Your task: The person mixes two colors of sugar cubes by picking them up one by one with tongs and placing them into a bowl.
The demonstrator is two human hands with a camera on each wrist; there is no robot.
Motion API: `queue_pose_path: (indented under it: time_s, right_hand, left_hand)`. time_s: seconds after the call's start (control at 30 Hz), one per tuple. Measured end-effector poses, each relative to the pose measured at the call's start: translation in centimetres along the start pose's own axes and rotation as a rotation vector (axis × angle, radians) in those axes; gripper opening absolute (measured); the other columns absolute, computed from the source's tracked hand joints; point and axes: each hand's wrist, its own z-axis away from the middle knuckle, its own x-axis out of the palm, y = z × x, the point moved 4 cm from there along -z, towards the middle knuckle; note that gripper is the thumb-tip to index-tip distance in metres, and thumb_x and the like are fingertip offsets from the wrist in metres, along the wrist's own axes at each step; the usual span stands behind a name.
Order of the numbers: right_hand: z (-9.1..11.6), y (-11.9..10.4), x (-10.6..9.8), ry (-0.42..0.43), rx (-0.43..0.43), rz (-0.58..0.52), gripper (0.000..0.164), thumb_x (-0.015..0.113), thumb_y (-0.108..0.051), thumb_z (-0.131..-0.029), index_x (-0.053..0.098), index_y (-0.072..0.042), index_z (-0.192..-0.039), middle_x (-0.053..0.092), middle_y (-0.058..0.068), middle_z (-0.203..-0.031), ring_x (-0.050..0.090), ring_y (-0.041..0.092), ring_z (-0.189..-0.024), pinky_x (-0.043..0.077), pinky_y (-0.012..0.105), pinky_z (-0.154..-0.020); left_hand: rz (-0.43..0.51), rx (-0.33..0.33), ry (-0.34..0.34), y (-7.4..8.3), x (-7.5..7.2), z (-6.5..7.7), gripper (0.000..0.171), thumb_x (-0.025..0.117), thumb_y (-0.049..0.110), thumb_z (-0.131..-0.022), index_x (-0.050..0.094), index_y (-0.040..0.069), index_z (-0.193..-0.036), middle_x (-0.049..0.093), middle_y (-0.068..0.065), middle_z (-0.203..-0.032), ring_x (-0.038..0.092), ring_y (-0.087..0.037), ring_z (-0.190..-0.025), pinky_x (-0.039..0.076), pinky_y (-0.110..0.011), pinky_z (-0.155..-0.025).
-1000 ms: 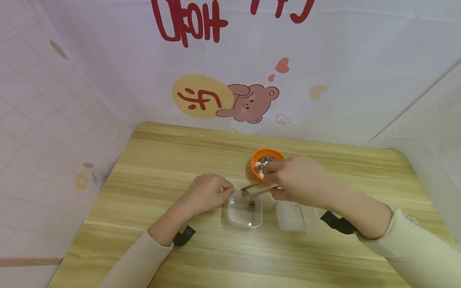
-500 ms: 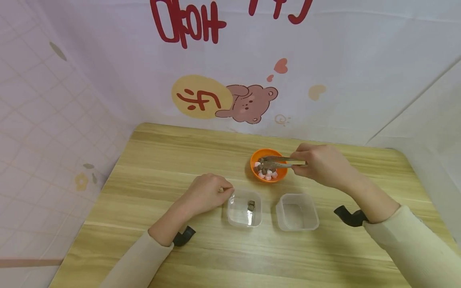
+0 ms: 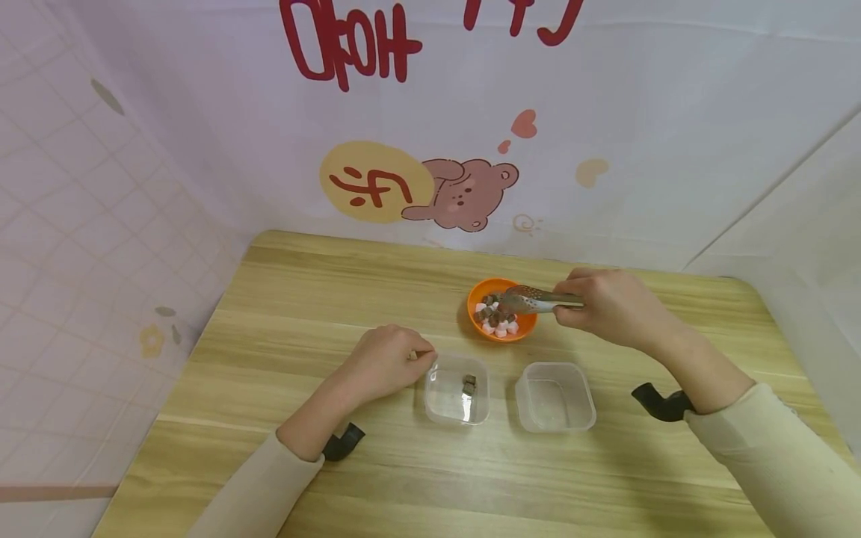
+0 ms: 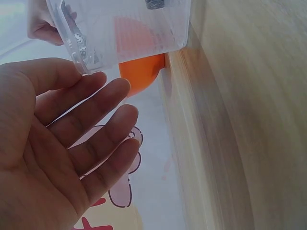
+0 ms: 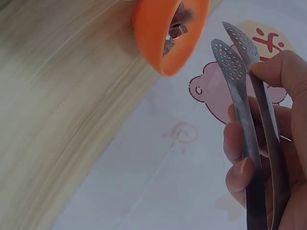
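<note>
My right hand (image 3: 608,306) grips metal tongs (image 5: 252,98) with perforated tips, angled at the right side of an orange bowl (image 3: 498,340). Nothing shows between the tips in the right wrist view. Brown cubes (image 3: 494,317) and pink-white chunks (image 3: 501,331) fill the bowl's bottom. With thumb and index finger my left hand (image 3: 390,362) pinches the corner of a clear plastic container (image 3: 445,412); its other fingers (image 4: 96,117) are spread in the left wrist view. Inside that container lie two brown cubes (image 3: 469,385).
A second clear container (image 3: 572,403) stands to the right of the first, in front of the bowl. All sit on a wood-grain table (image 3: 336,291). Behind it hangs a white printed sheet (image 3: 639,112) with a bear and red lettering.
The tongs let go of a brown cube over the left container, where two cubes now lie. My right hand carried the tongs back to the bowl's right side. My left hand stayed put.
</note>
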Motion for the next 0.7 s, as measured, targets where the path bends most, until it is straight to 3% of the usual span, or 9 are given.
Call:
queue_pose_path:
  time_s: [0.23,0.4,0.7]
  right_hand:
    - [0.1,-0.5,-0.1,0.029,-0.025,-0.006,0.01,0.083,-0.019,-0.081,0.079,-0.015,-0.089,0.066,-0.008,-0.08,0.047,0.002,-0.059,0.043,0.026,-0.053]
    - [0.0,-2.2,-0.4,-0.002,-0.021,-0.048,0.012,0.083,-0.026,-0.083,0.078,-0.02,-0.092,0.062,-0.015,-0.082,0.046,0.0,-0.06,0.041,0.025,-0.053]
    - [-0.4,-7.2,-0.5,0.037,-0.283,-0.007,0.027,0.089,-0.029,-0.077,0.077,-0.014,-0.096,0.065,-0.011,-0.085,0.052,0.0,-0.063,0.048,0.025,-0.056]
  left_hand:
    - [-0.001,0.01,-0.001,0.0,-0.1,0.0,0.015,0.071,0.018,-0.098,0.083,0.017,-0.089,0.061,0.012,-0.068,0.045,-0.002,-0.054,0.038,-0.024,-0.052]
    - [0.008,0.006,-0.005,0.0,0.0,0.0,0.015,0.071,0.018,-0.098,0.081,0.017,-0.087,0.06,0.011,-0.068,0.045,-0.002,-0.054,0.038,-0.025,-0.052]
    - [0.015,0.008,-0.009,-0.1,0.0,0.0,0.016,0.071,0.018,-0.098,0.081,0.017,-0.086,0.061,0.011,-0.069,0.045,-0.003,-0.054,0.037,-0.025,-0.052]
